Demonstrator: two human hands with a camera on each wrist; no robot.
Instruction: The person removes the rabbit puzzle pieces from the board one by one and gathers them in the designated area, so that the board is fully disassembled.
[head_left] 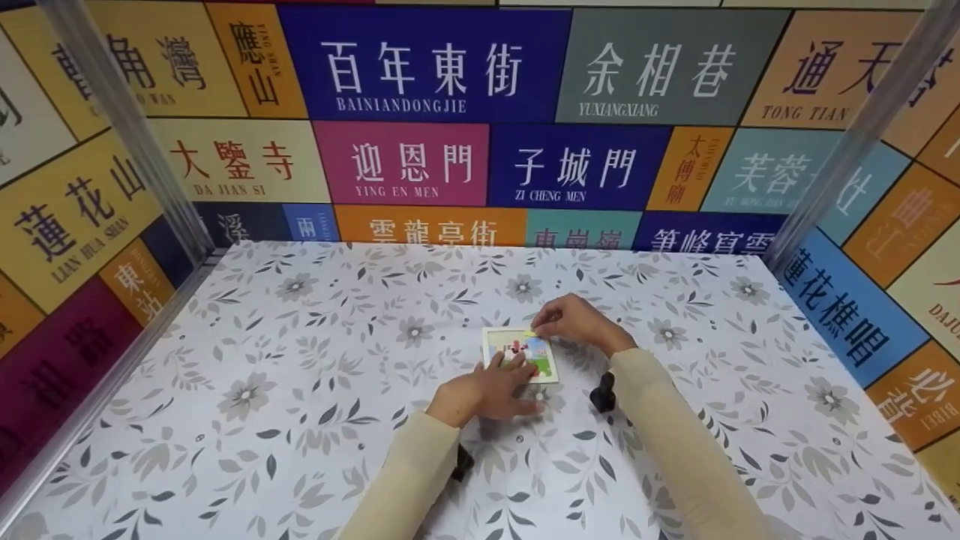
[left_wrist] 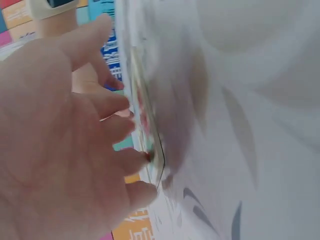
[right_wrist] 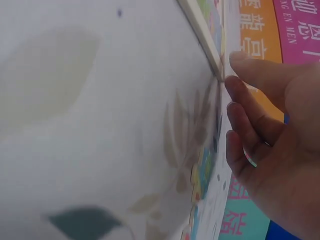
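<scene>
A small square jigsaw puzzle (head_left: pixel 545 369) in a pale frame lies flat on the patterned cloth, showing a picture with green, blue and red areas. My left hand (head_left: pixel 499 388) rests over its lower edge with spread fingers, fingertips on the picture. In the left wrist view the left fingers (left_wrist: pixel 140 194) reach the puzzle's edge. At the upper right corner, my right hand (head_left: pixel 574 321) pinches a small yellow puzzle piece (head_left: pixel 529 334) between thumb and fingertips. The right wrist view has these fingertips beside the frame's corner (right_wrist: pixel 216 70); the piece is not distinguishable there.
White cloth (head_left: pixel 337 375) with grey leaves and flowers covers the table. Colourful loose puzzle pieces (right_wrist: pixel 202 172) lie on it in the right wrist view. Behind stands a wall of coloured signs (head_left: pixel 424 67), with clear upright posts (head_left: pixel 847 142) at the table's far corners.
</scene>
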